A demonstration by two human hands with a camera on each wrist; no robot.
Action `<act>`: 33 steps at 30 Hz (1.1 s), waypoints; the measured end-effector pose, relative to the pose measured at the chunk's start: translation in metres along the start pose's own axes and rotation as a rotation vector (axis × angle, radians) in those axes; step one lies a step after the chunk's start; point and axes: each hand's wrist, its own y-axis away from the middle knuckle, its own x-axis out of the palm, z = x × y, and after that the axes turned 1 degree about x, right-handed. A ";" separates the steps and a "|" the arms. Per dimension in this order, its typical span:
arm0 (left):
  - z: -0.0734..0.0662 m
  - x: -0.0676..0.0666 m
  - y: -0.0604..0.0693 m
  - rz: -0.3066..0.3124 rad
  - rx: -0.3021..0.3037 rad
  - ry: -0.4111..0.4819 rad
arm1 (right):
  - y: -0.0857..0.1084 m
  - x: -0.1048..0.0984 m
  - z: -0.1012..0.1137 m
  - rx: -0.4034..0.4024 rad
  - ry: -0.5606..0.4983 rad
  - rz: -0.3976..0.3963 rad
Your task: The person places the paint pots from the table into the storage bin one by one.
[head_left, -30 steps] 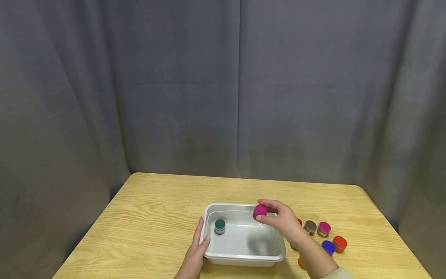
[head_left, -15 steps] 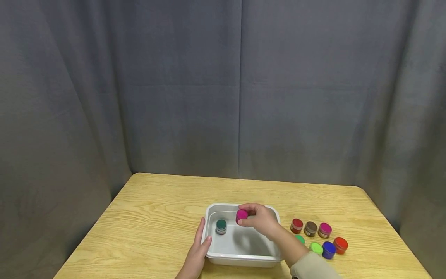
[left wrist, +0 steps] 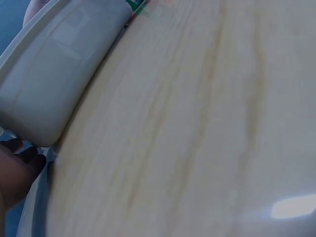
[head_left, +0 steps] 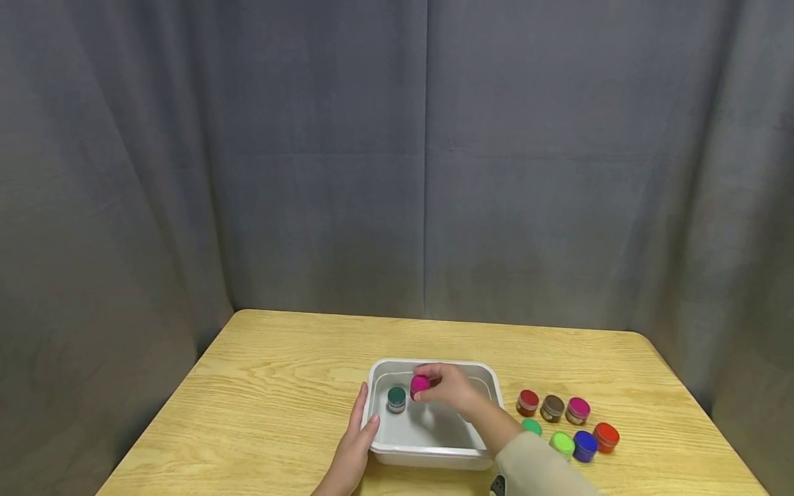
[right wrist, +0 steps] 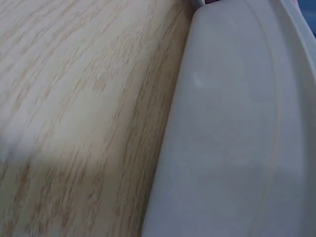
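Note:
In the head view, a white plastic tub [head_left: 434,451] stands on the wooden table. My left hand [head_left: 352,448] holds its left side, thumb over the rim and fingers along the outer wall; a few of those fingertips [left wrist: 30,154] show near the tub's base in the left wrist view. Inside the tub, my right hand [head_left: 455,389] pinches a small magenta-lidded jar [head_left: 420,386] between thumb and fingers. Just left of it sits a dark green-lidded jar [head_left: 396,400]. Whether the magenta jar touches the tub floor I cannot tell.
Right of the tub stand several more jars, among them a dark red jar [head_left: 527,403], a brown jar [head_left: 553,408], another magenta jar [head_left: 578,410], a lime jar [head_left: 562,444] and a blue jar [head_left: 585,446]. A grey curtain [head_left: 322,207] hangs behind the table.
My right hand has carried the magenta jar left from the tub's right side to beside the green jar. The jars on the right have come into fuller view. My left hand stays at the tub.

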 end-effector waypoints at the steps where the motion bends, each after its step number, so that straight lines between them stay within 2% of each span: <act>1: 0.000 0.000 -0.001 -0.004 0.004 0.000 | -0.001 0.001 0.000 0.002 0.003 0.003; 4: 0.002 0.001 -0.003 -0.015 0.008 0.013 | -0.003 0.004 -0.001 0.006 0.031 0.006; 10: 0.004 0.004 -0.005 -0.030 0.010 0.069 | -0.006 0.012 -0.004 0.036 0.137 -0.044; 14: 0.007 0.006 -0.006 -0.032 0.023 0.111 | -0.008 0.015 -0.005 0.071 0.181 -0.035; 19: 0.009 0.007 -0.007 -0.039 0.029 0.108 | -0.010 0.016 -0.006 0.106 0.235 -0.018; 28: 0.009 0.005 -0.008 -0.033 0.021 0.088 | -0.010 0.017 -0.006 0.122 0.238 -0.002; 33: 0.009 0.006 -0.007 -0.034 0.017 0.093 | -0.009 0.015 -0.006 0.120 0.200 -0.008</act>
